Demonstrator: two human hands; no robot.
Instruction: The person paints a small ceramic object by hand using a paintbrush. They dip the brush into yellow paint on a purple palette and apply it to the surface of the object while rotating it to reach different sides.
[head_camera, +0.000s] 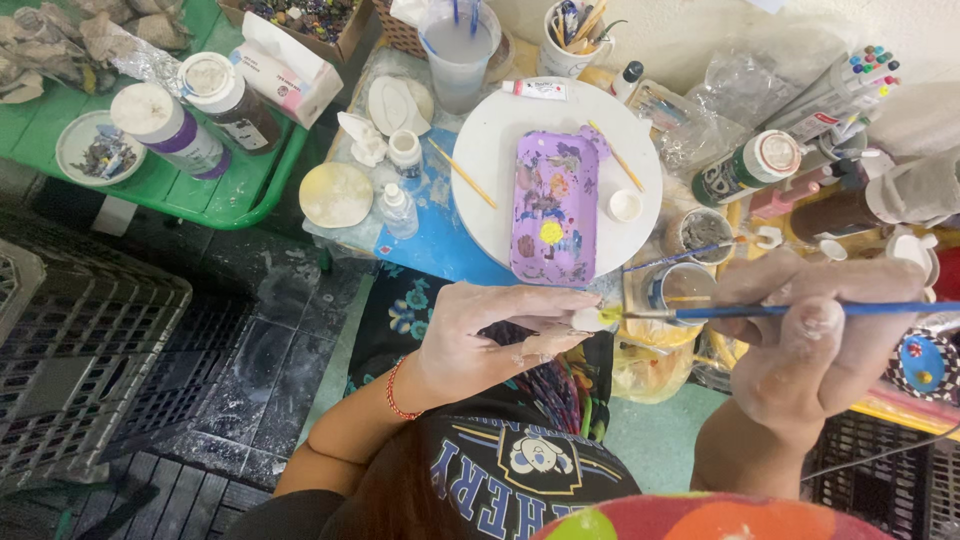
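Small white piece (588, 319) sits pinched in the fingertips of the left hand (490, 335), low of centre. At its three o'clock, the right hand (815, 335) grips a blue paintbrush (760, 311), yellow tip touching the piece. At twelve o'clock lies a purple painted tray (553, 205) on a white round board (495, 150).

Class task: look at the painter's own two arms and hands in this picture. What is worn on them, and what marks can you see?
Both forearms are bare, with no sleeves showing. The left hand has a thin red cord bracelet round its wrist. The right hand wears no ring or band that shows; pale, dried smears of paint mark its fingers. No gloves on either.
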